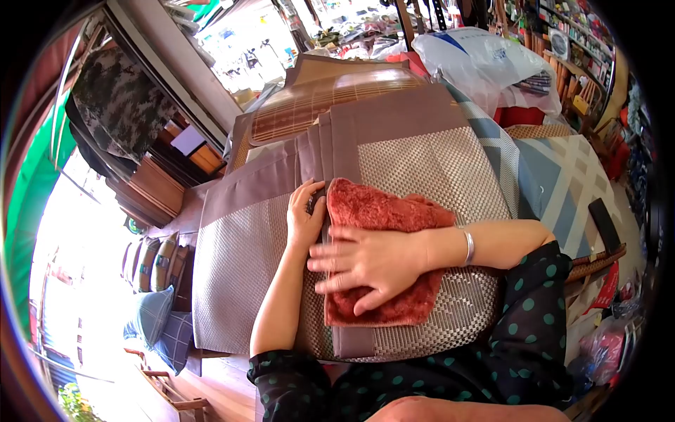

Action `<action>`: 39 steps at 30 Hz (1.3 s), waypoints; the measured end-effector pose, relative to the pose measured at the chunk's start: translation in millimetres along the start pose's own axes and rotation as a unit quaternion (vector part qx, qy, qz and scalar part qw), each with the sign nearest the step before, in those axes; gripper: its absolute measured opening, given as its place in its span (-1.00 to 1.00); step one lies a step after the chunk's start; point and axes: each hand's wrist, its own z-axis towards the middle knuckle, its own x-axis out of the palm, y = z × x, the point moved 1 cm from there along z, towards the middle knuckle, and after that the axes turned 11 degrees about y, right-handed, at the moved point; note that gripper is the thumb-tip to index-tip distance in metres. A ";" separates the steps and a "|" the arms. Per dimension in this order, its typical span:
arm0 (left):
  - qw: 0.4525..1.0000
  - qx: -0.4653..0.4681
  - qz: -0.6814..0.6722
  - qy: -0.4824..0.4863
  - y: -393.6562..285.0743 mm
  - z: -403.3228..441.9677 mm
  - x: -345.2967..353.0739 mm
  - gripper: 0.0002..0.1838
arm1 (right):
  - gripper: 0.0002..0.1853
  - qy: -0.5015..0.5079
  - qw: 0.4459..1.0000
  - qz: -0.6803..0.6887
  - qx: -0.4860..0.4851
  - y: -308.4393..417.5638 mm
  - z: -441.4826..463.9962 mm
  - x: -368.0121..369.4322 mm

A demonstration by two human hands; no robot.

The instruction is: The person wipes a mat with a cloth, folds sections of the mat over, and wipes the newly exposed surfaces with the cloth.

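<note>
A red plush cloth (394, 211) lies folded flat on a silver-beige woven mat (246, 281) with brown borders. My right hand (369, 264) presses on the cloth, palm down, fingers spread and slightly blurred. Just left of the cloth, my left hand (304, 218) rests on the mat beside its brown centre strip (351, 343). Its fingers are bent and its thumb stands apart, close to the cloth's edge. A silver bracelet (470, 247) circles my right wrist.
Brown slatted mats (344, 95) are stacked behind. A blue-and-beige patterned mat (562, 176) lies at right, with a black strip (602, 224) on it. A white plastic bag (485, 63) sits at the back. Blue cushions (151, 316) and a wooden stool (169, 390) stand at left.
</note>
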 end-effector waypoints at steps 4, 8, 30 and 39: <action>1.000 0.026 0.004 0.015 3.0 -0.8 -1.2 -0.66 | -0.31 -0.061 0.970 -0.144 0.186 -72.4 -29.1 -22.2; 1.000 0.008 -0.012 0.007 -6.1 -0.8 -2.4 -0.64 | -0.33 -0.119 0.867 -0.274 0.399 -162.7 -114.8 -47.4; 0.999 0.036 -0.041 -0.001 16.7 -3.4 2.5 -0.56 | -0.16 0.071 0.991 -0.022 0.111 -16.8 -12.1 -11.6; 1.000 0.011 -0.008 0.010 -1.9 -1.4 -2.5 -0.64 | -0.41 -0.063 0.795 -0.151 0.585 -165.2 -138.3 -50.8</action>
